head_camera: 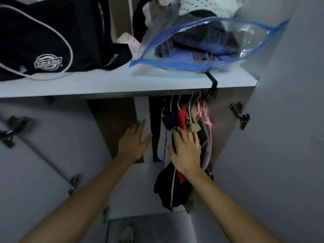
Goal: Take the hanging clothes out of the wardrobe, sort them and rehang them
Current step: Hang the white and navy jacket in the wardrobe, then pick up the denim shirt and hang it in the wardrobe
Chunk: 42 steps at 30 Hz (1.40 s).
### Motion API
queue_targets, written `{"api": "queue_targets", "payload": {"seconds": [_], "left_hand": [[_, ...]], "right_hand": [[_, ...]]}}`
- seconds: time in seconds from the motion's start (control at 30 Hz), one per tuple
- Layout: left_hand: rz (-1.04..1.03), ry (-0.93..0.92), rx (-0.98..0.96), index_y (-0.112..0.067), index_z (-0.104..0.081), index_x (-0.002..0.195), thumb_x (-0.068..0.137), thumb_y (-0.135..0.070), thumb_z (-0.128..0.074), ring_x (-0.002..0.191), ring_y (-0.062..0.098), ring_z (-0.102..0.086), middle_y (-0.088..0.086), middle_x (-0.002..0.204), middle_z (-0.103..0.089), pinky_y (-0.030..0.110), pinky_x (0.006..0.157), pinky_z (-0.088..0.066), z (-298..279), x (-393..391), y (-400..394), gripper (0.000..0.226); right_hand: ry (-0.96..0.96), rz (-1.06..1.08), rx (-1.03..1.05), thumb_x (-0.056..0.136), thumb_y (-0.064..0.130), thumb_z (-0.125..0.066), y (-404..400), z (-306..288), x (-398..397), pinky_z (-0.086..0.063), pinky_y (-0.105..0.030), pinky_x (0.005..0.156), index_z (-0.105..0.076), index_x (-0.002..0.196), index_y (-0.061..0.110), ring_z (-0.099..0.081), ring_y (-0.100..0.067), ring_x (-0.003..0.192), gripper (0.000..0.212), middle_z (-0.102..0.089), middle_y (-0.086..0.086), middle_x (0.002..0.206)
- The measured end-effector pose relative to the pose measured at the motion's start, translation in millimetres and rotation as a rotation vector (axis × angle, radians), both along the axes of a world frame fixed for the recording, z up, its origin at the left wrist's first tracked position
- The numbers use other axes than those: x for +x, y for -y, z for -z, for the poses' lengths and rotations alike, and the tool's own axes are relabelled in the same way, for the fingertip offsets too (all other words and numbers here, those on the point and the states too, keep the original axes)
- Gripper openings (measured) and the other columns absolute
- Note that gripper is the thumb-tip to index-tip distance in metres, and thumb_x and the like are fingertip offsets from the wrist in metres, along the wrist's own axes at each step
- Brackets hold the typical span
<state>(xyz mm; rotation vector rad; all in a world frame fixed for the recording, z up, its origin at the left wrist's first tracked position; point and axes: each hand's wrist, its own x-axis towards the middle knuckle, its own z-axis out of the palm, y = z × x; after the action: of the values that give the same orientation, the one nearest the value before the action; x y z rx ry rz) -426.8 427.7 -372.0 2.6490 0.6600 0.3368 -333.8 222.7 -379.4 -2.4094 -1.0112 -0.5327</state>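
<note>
Several garments (182, 118) hang bunched together on white and pink hangers (190, 104) from a rail under the wardrobe shelf (122, 85), pushed to the right side. Navy, red, olive, grey and pink fabrics show. My right hand (185, 151) lies flat against the front of the bunch, fingers spread and straight, covering the red and dark pieces. My left hand (134, 141) hovers open to the left of the clothes, fingers straight, touching nothing I can make out. The rail itself is mostly hidden by the shelf edge.
On the shelf sit a black bag with a white logo (47, 37) and a clear zip bag of folded blue clothes (198, 44). A black hook (213, 81) hangs over the shelf edge. Open doors with metal hinges (240, 116) flank both sides.
</note>
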Motion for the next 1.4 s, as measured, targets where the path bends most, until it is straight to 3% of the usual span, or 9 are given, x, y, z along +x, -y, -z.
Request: {"api": "queue_targets", "payload": {"seconds": [0.07,0.2,0.37,0.57,0.9,1.17,1.4], "left_hand": [[-0.075,-0.040,0.061,-0.037,-0.007,0.167,0.100,-0.074,-0.017,0.157,0.028,-0.021,-0.002,0.173,-0.017,0.049,0.122,-0.029,0,-55,26,0.077],[-0.216,-0.080,0.160,-0.033,-0.013,0.167,0.101,-0.069,-0.021,0.153,0.025,-0.029,-0.002,0.171,-0.025,0.050,0.117,-0.037,-9,-170,76,0.075],[-0.424,-0.123,0.205,-0.034,-0.014,0.167,0.105,-0.066,-0.025,0.156,0.024,-0.027,-0.002,0.171,-0.026,0.046,0.115,-0.040,-8,-328,138,0.070],[-0.795,-0.086,0.194,-0.034,-0.021,0.166,0.105,-0.063,-0.031,0.155,0.023,-0.029,-0.004,0.168,-0.034,0.039,0.118,-0.029,-14,-510,219,0.067],[-1.383,-0.077,0.148,-0.032,-0.031,0.163,0.102,-0.063,-0.036,0.152,0.024,-0.036,-0.003,0.165,-0.040,0.045,0.120,-0.035,-11,-766,335,0.069],[-1.699,-0.054,0.079,-0.037,-0.026,0.164,0.101,-0.066,-0.033,0.156,0.020,-0.027,-0.008,0.168,-0.032,0.046,0.119,-0.033,12,-919,411,0.070],[-2.036,-0.056,0.025,-0.038,-0.023,0.165,0.101,-0.066,-0.035,0.156,0.020,-0.026,-0.008,0.169,-0.030,0.047,0.117,-0.035,33,-991,486,0.070]], "right_hand": [[-0.043,-0.115,0.001,0.098,0.047,-0.045,12,-3,-27,-0.029,-0.053,0.121,-0.053,0.150,0.020,-0.045,-0.024,0.137,0.058,-0.051,-0.004,0.152],[-0.126,-0.334,-0.002,0.100,0.048,-0.045,20,-7,-93,-0.016,-0.053,0.126,-0.047,0.152,0.022,-0.040,-0.024,0.144,0.058,-0.046,-0.003,0.157],[-0.226,-0.573,0.004,0.098,0.048,-0.050,7,-1,-206,-0.029,-0.058,0.120,-0.049,0.152,0.021,-0.043,-0.027,0.140,0.060,-0.048,-0.004,0.156],[-0.266,-0.977,-0.062,0.099,0.048,-0.053,10,1,-378,-0.032,-0.049,0.118,-0.048,0.151,0.025,-0.046,-0.023,0.135,0.057,-0.049,0.004,0.151],[-0.296,-1.485,-0.132,0.098,0.046,-0.055,22,0,-645,-0.032,-0.049,0.119,-0.051,0.149,0.023,-0.047,-0.021,0.136,0.056,-0.051,0.005,0.148],[-0.278,-1.729,-0.272,0.097,0.053,-0.055,41,6,-822,-0.037,-0.046,0.114,-0.044,0.153,0.029,-0.045,-0.020,0.133,0.062,-0.049,0.009,0.148],[-0.211,-2.073,-0.401,0.100,0.055,-0.051,58,16,-957,-0.034,-0.044,0.117,-0.039,0.157,0.030,-0.041,-0.013,0.139,0.064,-0.046,0.013,0.153]]}}
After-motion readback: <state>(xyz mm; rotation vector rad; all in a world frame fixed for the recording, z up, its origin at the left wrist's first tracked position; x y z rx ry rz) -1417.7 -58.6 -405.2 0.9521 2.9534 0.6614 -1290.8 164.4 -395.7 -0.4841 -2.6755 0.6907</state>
